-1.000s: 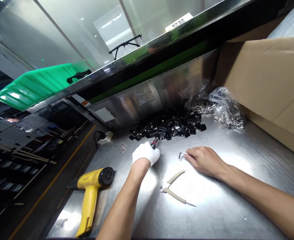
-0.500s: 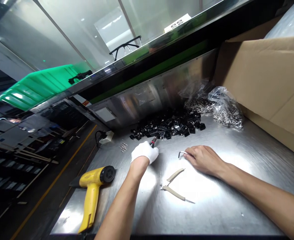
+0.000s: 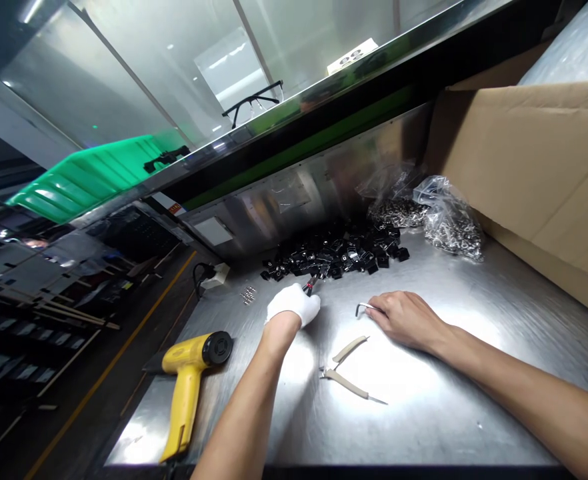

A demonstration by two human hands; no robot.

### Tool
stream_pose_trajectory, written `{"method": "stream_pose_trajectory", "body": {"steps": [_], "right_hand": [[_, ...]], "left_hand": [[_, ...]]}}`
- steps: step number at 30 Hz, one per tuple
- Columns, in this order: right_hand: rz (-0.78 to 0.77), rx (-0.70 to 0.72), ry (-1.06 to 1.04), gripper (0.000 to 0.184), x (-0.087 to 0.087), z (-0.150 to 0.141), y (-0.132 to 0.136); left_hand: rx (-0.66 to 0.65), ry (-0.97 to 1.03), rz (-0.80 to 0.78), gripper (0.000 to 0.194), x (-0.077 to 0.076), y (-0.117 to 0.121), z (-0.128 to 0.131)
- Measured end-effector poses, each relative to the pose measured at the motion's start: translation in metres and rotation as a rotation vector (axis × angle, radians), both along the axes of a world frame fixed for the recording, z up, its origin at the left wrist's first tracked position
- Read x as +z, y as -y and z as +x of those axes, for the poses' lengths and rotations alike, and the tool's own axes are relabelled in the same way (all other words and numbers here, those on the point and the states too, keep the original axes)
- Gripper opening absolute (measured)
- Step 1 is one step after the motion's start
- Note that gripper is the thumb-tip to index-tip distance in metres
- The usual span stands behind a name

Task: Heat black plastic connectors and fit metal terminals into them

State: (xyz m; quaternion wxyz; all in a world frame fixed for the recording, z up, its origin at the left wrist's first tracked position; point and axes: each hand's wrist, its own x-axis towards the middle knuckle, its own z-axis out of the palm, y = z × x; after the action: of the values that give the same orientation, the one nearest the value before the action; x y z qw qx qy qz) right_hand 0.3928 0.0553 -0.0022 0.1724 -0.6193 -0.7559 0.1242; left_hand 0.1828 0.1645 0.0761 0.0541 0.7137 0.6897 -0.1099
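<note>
My left hand [image 3: 293, 304], in a white glove, is closed round a small red-handled tool [image 3: 309, 285] whose tip points at the pile of small black parts [image 3: 337, 253]. Bare and resting on the steel table [image 3: 474, 373], my right hand [image 3: 407, 319] has its fingers curled over the end of a bent metal hex key [image 3: 362, 308]. Between my forearms lies a pair of beige-handled pliers [image 3: 347, 368].
A yellow heat gun [image 3: 189, 380] lies at the table's left edge. Two clear bags of small metal pieces [image 3: 447, 217] sit behind the black parts. A large cardboard box [image 3: 539, 167] stands on the right. A few small screws [image 3: 247, 294] lie left of my glove.
Both hands have stayed in place. Only the view has shifted slightly.
</note>
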Motion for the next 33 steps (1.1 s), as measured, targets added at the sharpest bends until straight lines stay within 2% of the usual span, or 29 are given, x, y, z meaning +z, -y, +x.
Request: {"method": "stream_pose_trajectory", "body": {"steps": [9,21,27,33], "right_hand": [[-0.003,0.006,0.004,0.023,-0.001,-0.001,-0.001],[-0.004,0.009,-0.006,0.023,0.001,0.000,0.000],[-0.006,0.011,-0.005,0.023,0.002,0.000,0.002],[-0.003,0.011,0.004,0.023,0.002,-0.001,0.002]], "left_hand": [[0.019,-0.017,0.027,0.042,-0.009,-0.007,-0.004],[0.031,-0.023,0.060,0.044,-0.013,-0.022,-0.020],[-0.020,0.012,0.031,0.039,-0.014,-0.017,-0.027],[-0.043,0.019,0.032,0.036,-0.014,-0.015,-0.023]]}}
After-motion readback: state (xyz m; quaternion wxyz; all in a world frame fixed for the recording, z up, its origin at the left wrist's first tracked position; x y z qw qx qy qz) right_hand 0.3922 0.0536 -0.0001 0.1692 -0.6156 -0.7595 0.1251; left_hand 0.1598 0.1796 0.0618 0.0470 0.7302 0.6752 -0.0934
